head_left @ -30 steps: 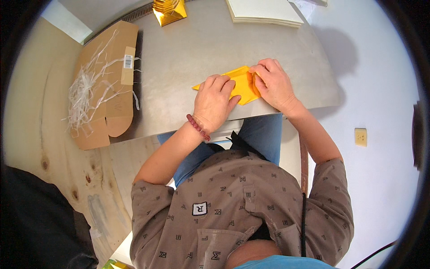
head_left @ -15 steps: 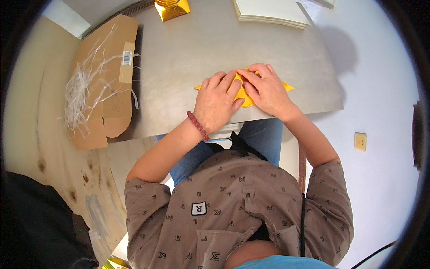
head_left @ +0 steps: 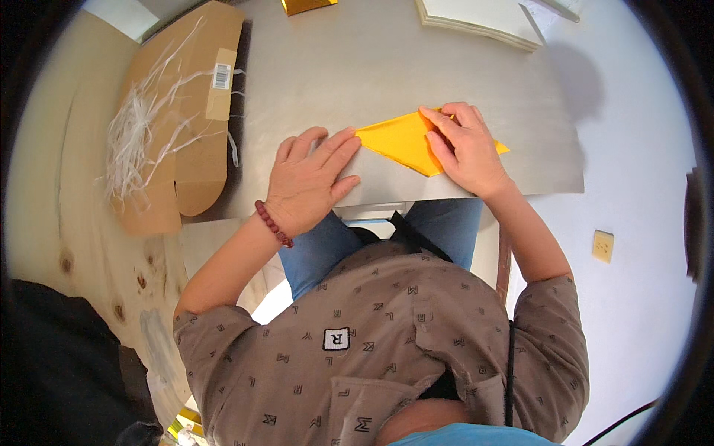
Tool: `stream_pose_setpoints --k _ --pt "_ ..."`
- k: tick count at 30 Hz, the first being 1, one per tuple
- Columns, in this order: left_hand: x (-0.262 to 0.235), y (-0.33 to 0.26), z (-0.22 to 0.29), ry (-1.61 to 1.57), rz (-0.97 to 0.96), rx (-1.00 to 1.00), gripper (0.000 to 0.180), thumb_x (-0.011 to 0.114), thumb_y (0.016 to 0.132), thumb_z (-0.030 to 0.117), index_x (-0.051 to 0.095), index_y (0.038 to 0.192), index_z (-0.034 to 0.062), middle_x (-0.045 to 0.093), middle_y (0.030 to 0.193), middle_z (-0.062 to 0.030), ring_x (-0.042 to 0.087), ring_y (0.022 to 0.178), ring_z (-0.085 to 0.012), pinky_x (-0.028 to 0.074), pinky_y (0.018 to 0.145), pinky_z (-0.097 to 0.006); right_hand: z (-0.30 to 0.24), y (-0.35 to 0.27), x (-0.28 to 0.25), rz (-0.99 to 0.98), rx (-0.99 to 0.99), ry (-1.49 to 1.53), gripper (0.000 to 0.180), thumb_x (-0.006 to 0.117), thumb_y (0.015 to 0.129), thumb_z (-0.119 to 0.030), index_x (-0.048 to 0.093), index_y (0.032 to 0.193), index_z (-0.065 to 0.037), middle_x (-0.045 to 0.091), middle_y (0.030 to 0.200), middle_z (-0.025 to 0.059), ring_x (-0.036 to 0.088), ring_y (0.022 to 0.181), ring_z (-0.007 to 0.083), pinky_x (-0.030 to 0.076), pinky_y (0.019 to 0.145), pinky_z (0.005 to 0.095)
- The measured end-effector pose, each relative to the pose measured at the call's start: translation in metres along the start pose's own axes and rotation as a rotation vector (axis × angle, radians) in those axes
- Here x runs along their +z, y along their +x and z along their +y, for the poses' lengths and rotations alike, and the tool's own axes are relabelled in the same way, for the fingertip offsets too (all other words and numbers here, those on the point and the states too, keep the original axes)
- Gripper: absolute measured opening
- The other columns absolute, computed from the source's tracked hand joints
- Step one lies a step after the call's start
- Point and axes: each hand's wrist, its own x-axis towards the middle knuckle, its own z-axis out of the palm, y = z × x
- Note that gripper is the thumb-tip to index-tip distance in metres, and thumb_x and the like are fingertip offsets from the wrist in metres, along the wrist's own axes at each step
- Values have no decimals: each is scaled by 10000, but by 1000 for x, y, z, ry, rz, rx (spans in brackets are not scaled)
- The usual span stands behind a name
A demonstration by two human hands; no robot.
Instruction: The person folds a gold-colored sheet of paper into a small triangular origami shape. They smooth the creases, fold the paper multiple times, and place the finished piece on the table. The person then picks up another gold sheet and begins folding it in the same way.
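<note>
A folded sheet of yellow paper lies on the grey tabletop, long and pointed at both ends. My left hand rests flat at its left tip, fingers stretched out and thumb apart, with the fingertips touching the point. On the paper's right half sits my right hand, its fingers bent and its thumb against the paper, holding it down. The right tip pokes out past that hand. What lies under the right palm is hidden.
A brown cardboard piece with tangled white plastic strips lies at the table's left side. At the far edge are a shiny gold folded piece and a stack of white sheets. A wall socket is on the right.
My left hand has slid left off the paper's middle to its left tip, and its fingers have straightened. More of the yellow paper shows. The right hand stays on the paper.
</note>
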Motion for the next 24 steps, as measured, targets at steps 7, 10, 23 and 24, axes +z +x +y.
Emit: stream_pose_setpoints --k 7,10,23,24 --pt "-9 -23 6 -141 198 -94 470 729 884 211 639 1323 70 628 1375 -102 541 1298 -338 422 1079 -467 0 -2 0 -18 0 -15 352 658 951 -152 704 1292 -76 602 1141 135 571 1055 319 503 945 406" --pt "-1 0 50 -392 301 -44 452 729 854 50 637 1290 -21 584 1401 -208 518 1364 -414 420 1158 -506 0 0 1 6 -21 -29 364 665 937 -134 699 1295 -78 598 1151 135 570 1048 325 503 942 411" --pt "53 46 76 -284 230 -130 548 751 897 254 589 1338 -29 548 1450 -189 459 1411 -362 356 1203 -506 1 0 1 6 -19 -17 367 680 927 -120 707 1289 -64 593 1159 145 583 1042 333 510 925 416" --pt "53 45 77 -284 239 -120 547 750 898 254 589 1337 -29 546 1453 -188 458 1416 -357 355 1204 -506 2 0 1 3 -18 -12 366 679 929 -122 707 1289 -63 594 1155 145 584 1041 331 510 925 417"
